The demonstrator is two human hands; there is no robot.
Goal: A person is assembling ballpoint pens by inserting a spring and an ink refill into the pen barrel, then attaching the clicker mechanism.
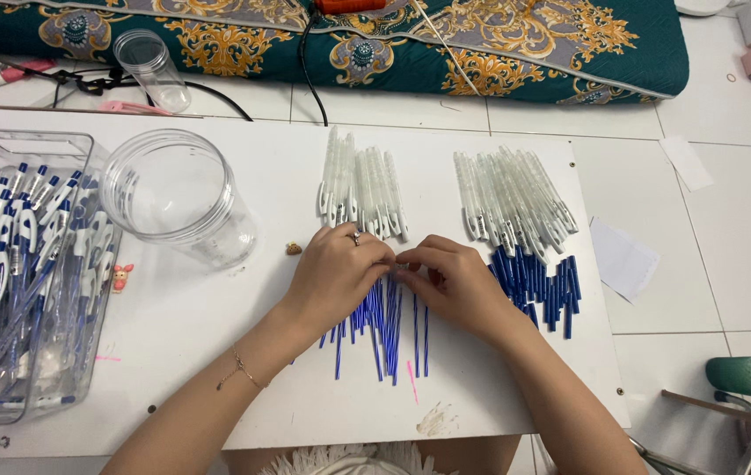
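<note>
L edge of white board [217,387]: clear rect plastic bin [76,264] w/ assembled blue-white pens, part cut off | clear round jar [178,198] beside, looks empty | mid: left hand [336,273] + right hand [459,286] fingertips pinched together over thin blue ink refills [384,339], held item hidden | far edge: 2 rows clear pen barrels [362,189], sorted | R edge: short blue caps [547,290], pile part hidden by wrist

There is one camera, worn on the person's head. It looks down, close above the white board [217,369]. The patterned cushion [516,44] lies far, the person's arms near.
</note>
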